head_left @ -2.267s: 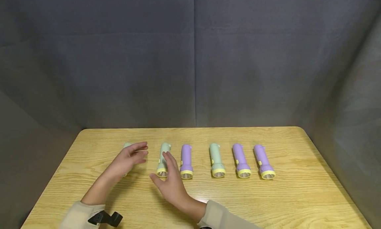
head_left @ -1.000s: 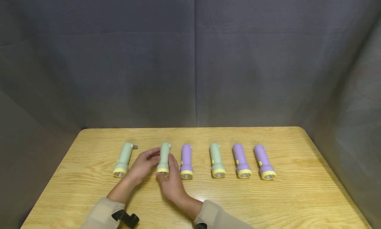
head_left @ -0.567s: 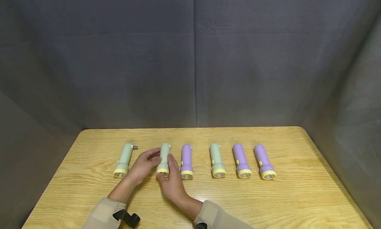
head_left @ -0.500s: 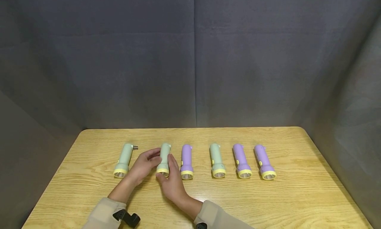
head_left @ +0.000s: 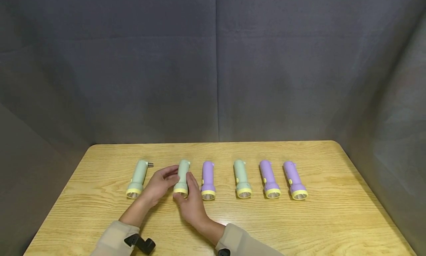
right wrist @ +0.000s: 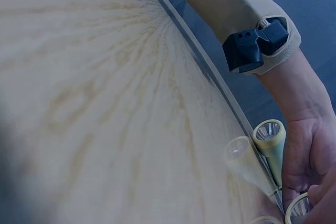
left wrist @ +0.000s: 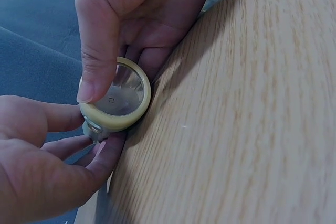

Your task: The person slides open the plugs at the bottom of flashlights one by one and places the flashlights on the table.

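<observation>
At the far left of the table (head_left: 299, 226), a green torch with bare prongs (head_left: 151, 165) lies on its side, its prongs standing out toward the next one. There the left hand (head_left: 158, 185) pinches the held green torch (head_left: 183, 171) from its left, thumb and fingers parted only by the body, probably to steady it. From the right side, the right hand (head_left: 194, 206) closes in: its thumb rests on the yellow lens rim, its fingers bend along the barrel, likely bracing against the left hand's hold. Whether the barrel bears fully on the wood cannot be told. Further right, apart from both hands, lie a purple torch (head_left: 208, 178), a third green torch (head_left: 241, 177) and two more purple torches (head_left: 269, 177), lenses toward the person, spaced perhaps so each can be grasped alone.
</observation>
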Available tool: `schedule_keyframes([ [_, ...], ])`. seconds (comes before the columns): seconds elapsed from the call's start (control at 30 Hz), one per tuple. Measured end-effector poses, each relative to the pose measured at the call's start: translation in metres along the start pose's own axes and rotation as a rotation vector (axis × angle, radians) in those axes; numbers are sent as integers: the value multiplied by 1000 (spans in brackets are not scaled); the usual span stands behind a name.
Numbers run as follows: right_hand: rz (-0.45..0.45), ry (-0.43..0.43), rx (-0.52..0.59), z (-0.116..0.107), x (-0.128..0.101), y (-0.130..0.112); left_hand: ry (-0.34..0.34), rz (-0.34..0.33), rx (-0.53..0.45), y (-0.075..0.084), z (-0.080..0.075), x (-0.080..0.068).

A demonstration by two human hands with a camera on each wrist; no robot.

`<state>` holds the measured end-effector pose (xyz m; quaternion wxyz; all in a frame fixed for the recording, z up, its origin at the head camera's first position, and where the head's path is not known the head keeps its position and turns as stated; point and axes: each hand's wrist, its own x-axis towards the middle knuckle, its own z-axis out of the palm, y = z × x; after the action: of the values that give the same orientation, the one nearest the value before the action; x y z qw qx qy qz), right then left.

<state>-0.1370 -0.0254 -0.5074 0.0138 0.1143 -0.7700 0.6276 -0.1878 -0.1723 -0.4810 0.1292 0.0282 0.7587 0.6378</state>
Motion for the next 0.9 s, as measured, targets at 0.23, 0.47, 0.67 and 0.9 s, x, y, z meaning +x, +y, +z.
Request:
schedule_keyframes([
  [0.23,-9,7,-1,0,-1,1,-9,4,3,2,-1,-1],
  [0.47,9,-2,38,-2,-1,-3,-9,-2,5,5,-3,-5],
  [0.67,12,-11,117,-4,-4,-10,-18,0,10,14,-6,-12],
  [0.9,-17,-51,197,-11,-3,-22,-38,19,-10,27,-10,-19],
])
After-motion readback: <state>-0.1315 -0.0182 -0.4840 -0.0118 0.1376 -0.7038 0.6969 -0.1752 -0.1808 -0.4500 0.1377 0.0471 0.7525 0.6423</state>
